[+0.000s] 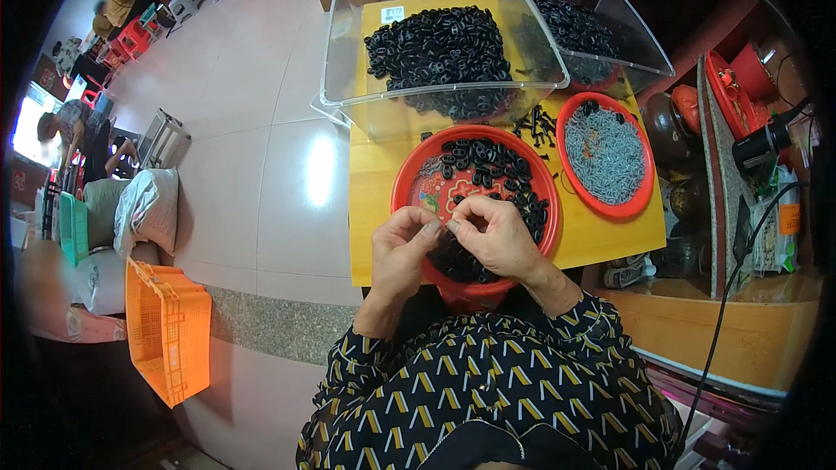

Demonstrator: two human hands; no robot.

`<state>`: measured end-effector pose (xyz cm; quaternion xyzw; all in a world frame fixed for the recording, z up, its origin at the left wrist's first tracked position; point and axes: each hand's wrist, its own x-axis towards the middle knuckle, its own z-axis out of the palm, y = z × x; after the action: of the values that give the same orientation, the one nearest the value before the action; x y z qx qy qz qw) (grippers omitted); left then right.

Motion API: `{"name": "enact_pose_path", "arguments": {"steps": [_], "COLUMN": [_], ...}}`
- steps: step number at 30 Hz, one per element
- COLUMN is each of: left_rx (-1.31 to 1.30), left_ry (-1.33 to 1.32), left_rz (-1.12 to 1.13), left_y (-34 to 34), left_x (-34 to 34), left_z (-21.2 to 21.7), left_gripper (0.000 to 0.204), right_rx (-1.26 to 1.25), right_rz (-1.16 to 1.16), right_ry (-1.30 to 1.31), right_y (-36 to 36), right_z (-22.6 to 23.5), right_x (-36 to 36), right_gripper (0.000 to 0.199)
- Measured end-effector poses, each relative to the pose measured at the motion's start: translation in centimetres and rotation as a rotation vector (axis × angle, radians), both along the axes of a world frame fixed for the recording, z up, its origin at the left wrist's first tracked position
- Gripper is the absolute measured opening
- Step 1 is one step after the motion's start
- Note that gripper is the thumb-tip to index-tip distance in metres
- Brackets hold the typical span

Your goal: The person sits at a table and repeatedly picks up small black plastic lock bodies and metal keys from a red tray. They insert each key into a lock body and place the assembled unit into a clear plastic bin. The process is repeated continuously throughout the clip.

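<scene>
Over a red basin (399, 196) in front of me, my left hand (405, 244) and my right hand (495, 239) come close together. Thumb and forefinger of each are pinched; whatever they hold is too small or hidden to make out. Small black oval pieces with holes (488, 159) lie in the basin, mostly along its far and right sides. To its right, a red tray (564, 129) holds many small silvery screw-like pieces (605, 157). Several dark screws (538, 126) are scattered between the two containers on the yellow tabletop (370, 209).
A clear plastic bin (335, 61) of black pieces stands behind the basin, with another clear bin (649, 57) beside it. Shelving with jars (675, 130) and a hanging black cable (727, 296) borders the right. An orange crate (174, 331) and sacks (148, 209) are at left; people sit farther off.
</scene>
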<state>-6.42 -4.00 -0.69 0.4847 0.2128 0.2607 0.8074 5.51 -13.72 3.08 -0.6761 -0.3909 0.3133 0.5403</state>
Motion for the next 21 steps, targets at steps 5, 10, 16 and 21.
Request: {"name": "enact_pose_path", "arguments": {"steps": [5, 10, 16, 21], "left_rx": [-0.146, -0.249, -0.383, -0.411], "left_ry": [-0.049, -0.094, -0.12, -0.129], "left_rz": [0.042, -0.032, -0.156, -0.204], "left_y": [0.0, -0.9, -2.2, -3.1], "left_x": [-0.1, 0.0, 0.7, 1.0], "left_z": [-0.1, -0.3, 0.1, 0.5], "left_gripper": [0.006, 0.006, 0.005, 0.006], "right_rx": [-0.057, 0.021, 0.02, 0.031], "right_rz": [-0.095, -0.115, -0.084, -0.089], "right_ry": [-0.059, 0.266, 0.549, 0.46], "right_y": [1.9, 0.8, -2.8, -4.4], "right_z": [-2.4, -2.2, -1.1, 0.3], "right_x": [1.7, 1.8, 1.1, -0.4], "right_gripper": [0.011, 0.013, 0.011, 0.01]}}
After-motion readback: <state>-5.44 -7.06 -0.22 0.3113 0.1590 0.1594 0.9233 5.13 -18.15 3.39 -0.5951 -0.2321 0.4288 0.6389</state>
